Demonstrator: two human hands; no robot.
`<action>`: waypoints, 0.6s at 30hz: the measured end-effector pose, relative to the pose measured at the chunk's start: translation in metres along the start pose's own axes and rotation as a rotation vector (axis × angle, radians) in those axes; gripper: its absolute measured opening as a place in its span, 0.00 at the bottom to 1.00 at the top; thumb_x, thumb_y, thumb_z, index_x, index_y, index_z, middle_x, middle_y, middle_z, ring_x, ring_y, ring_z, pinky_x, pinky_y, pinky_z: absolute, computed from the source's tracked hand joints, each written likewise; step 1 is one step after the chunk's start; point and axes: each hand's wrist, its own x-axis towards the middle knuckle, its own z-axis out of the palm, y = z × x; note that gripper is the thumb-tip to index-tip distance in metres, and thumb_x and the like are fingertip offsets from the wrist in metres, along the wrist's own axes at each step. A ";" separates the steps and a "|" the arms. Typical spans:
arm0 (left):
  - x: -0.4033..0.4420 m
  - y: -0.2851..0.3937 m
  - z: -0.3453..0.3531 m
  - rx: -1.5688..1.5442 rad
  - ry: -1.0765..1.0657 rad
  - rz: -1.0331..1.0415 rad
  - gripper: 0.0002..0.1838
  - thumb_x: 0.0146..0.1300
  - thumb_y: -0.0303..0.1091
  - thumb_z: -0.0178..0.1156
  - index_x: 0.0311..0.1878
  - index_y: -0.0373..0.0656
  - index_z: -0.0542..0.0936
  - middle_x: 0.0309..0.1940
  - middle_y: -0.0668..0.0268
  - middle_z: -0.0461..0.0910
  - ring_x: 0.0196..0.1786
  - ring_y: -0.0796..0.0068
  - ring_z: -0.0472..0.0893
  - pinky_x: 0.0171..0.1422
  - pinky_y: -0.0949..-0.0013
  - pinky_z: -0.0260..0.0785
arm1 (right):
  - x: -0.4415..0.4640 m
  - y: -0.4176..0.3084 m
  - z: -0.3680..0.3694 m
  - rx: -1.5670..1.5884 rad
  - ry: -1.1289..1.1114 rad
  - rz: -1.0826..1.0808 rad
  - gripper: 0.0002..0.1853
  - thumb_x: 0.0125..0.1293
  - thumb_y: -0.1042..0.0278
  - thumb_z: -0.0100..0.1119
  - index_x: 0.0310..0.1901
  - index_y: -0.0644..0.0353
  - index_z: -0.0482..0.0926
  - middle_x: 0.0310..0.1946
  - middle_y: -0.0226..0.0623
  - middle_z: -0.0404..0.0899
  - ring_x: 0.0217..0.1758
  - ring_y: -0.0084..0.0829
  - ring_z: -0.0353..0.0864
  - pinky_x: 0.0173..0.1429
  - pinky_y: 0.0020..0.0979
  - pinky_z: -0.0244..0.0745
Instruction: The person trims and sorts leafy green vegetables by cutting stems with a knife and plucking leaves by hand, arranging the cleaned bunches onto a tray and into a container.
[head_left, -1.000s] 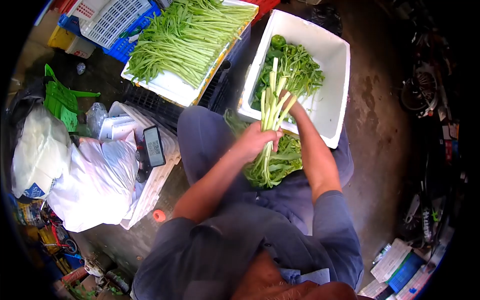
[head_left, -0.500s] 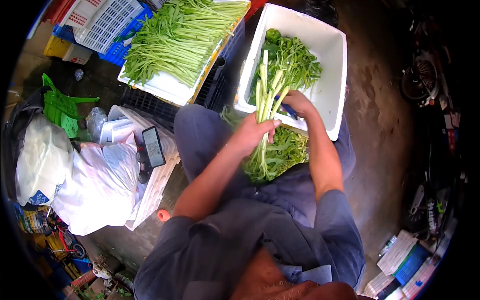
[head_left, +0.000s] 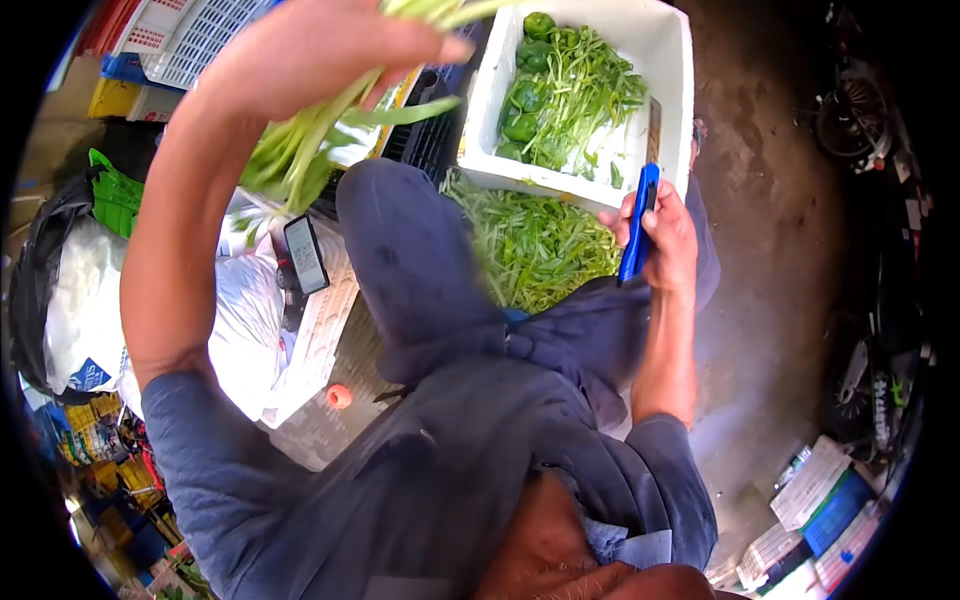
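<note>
Left hand (head_left: 335,55): arm raised and reaching forward, blurred, closed round a bunch of greens (head_left: 290,160), leaves hanging below the palm. Right hand (head_left: 664,230): forearm upright, fingers curled on a blue-handled knife (head_left: 640,225), blade pointing forward. White box (head_left: 672,70): just ahead of right hand. Leaf pile (head_left: 540,250): left of it.

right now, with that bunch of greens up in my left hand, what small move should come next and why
Probably lower the bunch of long-stemmed greens onto the white tray: the left hand holds it across that tray in this view, while the right hand keeps the blue-handled knife well apart, by the foam box.
</note>
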 end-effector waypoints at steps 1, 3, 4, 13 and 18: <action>-0.011 -0.001 0.016 -0.132 -0.056 -0.061 0.17 0.63 0.45 0.68 0.39 0.39 0.80 0.22 0.72 0.76 0.22 0.81 0.76 0.28 0.75 0.70 | -0.010 0.010 0.004 0.030 0.026 -0.003 0.24 0.67 0.61 0.67 0.57 0.60 0.68 0.38 0.40 0.80 0.30 0.31 0.80 0.63 0.52 0.78; -0.036 -0.004 0.054 -0.319 -0.175 -0.206 0.18 0.63 0.45 0.68 0.43 0.38 0.79 0.24 0.71 0.76 0.23 0.80 0.76 0.29 0.74 0.71 | -0.031 0.039 0.001 -0.069 0.050 0.037 0.22 0.68 0.70 0.63 0.60 0.61 0.67 0.37 0.41 0.82 0.34 0.30 0.81 0.55 0.41 0.80; -0.040 -0.014 0.078 -0.370 -0.244 -0.289 0.19 0.63 0.45 0.69 0.45 0.38 0.78 0.26 0.70 0.76 0.24 0.79 0.76 0.29 0.74 0.71 | -0.042 0.051 0.003 -0.158 0.095 0.110 0.21 0.68 0.70 0.63 0.59 0.61 0.69 0.36 0.40 0.82 0.35 0.28 0.80 0.51 0.36 0.80; -0.041 -0.059 0.224 -0.691 -0.454 -0.355 0.14 0.64 0.39 0.65 0.45 0.40 0.78 0.25 0.68 0.76 0.23 0.77 0.76 0.27 0.70 0.71 | -0.068 0.081 0.066 -1.119 -0.103 -0.116 0.16 0.67 0.71 0.63 0.54 0.61 0.76 0.40 0.48 0.79 0.41 0.54 0.81 0.44 0.47 0.76; -0.047 -0.052 0.231 -0.541 -0.389 -0.290 0.15 0.62 0.38 0.64 0.46 0.38 0.79 0.28 0.57 0.82 0.27 0.64 0.83 0.32 0.61 0.75 | -0.060 0.082 0.081 -1.229 -0.097 -0.086 0.15 0.68 0.71 0.61 0.54 0.61 0.74 0.40 0.49 0.78 0.42 0.54 0.80 0.44 0.49 0.75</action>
